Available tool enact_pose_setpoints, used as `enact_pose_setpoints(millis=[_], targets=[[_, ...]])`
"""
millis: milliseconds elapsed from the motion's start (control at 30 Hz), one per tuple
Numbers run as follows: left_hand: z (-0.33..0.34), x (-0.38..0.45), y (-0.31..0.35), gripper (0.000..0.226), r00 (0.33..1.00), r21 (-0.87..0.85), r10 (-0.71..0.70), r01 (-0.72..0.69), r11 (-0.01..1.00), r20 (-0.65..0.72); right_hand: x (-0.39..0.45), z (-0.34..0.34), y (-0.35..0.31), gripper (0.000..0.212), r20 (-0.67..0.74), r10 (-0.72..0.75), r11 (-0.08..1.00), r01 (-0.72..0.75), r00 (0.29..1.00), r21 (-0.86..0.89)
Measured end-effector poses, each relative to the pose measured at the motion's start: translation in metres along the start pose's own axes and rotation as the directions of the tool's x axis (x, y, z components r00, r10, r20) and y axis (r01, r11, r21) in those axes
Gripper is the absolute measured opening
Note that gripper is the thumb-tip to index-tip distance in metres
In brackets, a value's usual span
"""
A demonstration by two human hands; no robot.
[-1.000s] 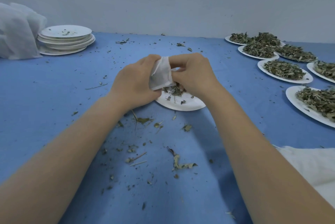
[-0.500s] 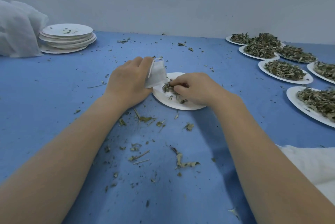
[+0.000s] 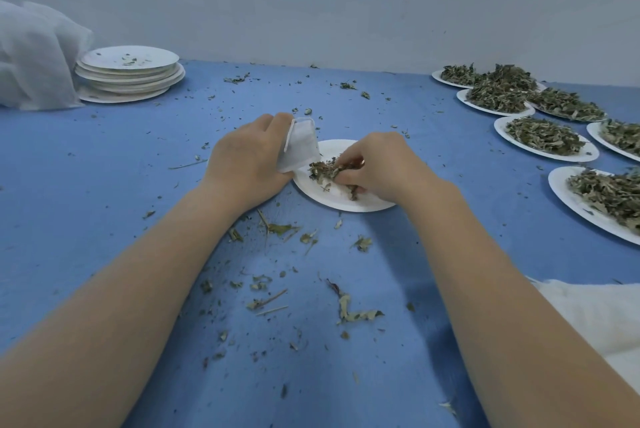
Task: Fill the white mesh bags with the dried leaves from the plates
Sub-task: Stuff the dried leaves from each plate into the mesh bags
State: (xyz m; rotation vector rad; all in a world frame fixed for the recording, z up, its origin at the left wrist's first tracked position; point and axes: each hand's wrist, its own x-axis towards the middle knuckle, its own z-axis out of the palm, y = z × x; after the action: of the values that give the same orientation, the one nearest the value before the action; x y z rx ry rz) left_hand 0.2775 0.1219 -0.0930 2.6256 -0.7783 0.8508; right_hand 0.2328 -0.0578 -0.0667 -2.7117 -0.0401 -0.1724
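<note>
Left hand [image 3: 247, 164] grips bag [image 3: 300, 145]; right hand [image 3: 377, 164] pinches leaves [image 3: 325, 169] on plate [image 3: 332, 199]. Full plates [image 3: 540, 140] far right, crumbs on near tabletop [image 3: 104, 157].

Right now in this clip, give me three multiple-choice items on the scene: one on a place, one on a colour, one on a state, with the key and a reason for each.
1. Where is the stack of emptied plates?
A. far left, beside the white bundle
B. far right, among the full plates
C. between the forearms

2. What colour is the table cover?
A. green
B. blue
C. red

3. What is the left hand doing?
A. lying flat on the table
B. lifting a full plate
C. holding a white mesh bag

Key: 1 A, the stack sits at the far left next to the white bundle. 2 B, the cover is blue all over. 3 C, the left hand grips the bag beside the near plate, while the right hand pinches dried leaves on it.
</note>
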Motion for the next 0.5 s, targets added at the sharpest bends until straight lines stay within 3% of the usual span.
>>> enact_pose_setpoints(millis=[167,233,400,500], targets=[[-0.003,-0.001,-0.001,0.047,0.998,0.023,0.052,-0.052,0.998,-0.022,-0.004,-0.022,-0.002,0.014,-0.139,-0.013,0.969,0.047,0.99,0.242],[-0.002,-0.001,-0.001,0.046,0.996,0.037,0.084,-0.082,0.996,-0.031,-0.004,-0.029,-0.009,0.016,-0.178,-0.042,0.969,0.084,0.983,0.233],[-0.001,-0.002,0.008,0.045,0.989,-0.001,0.123,-0.124,0.992,-0.087,-0.004,-0.018,-0.026,0.015,-0.068,-0.173,0.984,0.175,0.983,0.027],[0.001,-0.002,0.014,0.048,0.989,-0.125,0.068,-0.084,0.989,-0.128,-0.005,-0.009,-0.029,0.014,-0.148,-0.161,0.966,0.186,0.976,0.178]])
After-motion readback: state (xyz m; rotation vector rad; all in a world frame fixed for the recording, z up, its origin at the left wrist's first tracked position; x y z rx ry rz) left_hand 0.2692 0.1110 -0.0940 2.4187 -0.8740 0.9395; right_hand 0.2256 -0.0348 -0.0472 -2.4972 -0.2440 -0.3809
